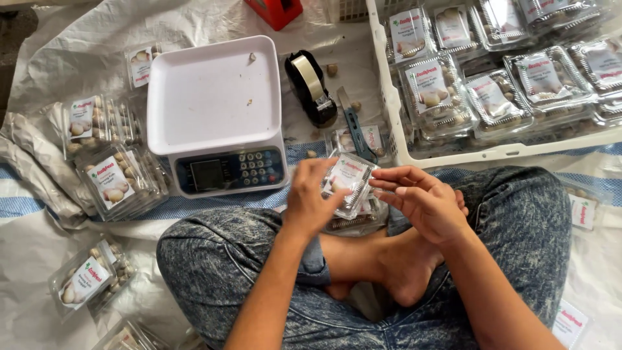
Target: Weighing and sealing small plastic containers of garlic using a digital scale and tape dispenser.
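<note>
Soft, even daylight fills the view; shadows are faint and short. Glare flares on the clear packs in the white crate (391, 97) at two o'clock. Both hands show slight motion blur. Edges bend a little from the wide lens; the centre is sharp.

A small produce-packing spot is showing here, set up on the floor. A white weighing scale (214, 113) is sitting on plastic sheeting (65, 45), and a white crate (395, 123) is holding labelled clear packs (435, 91).
</note>
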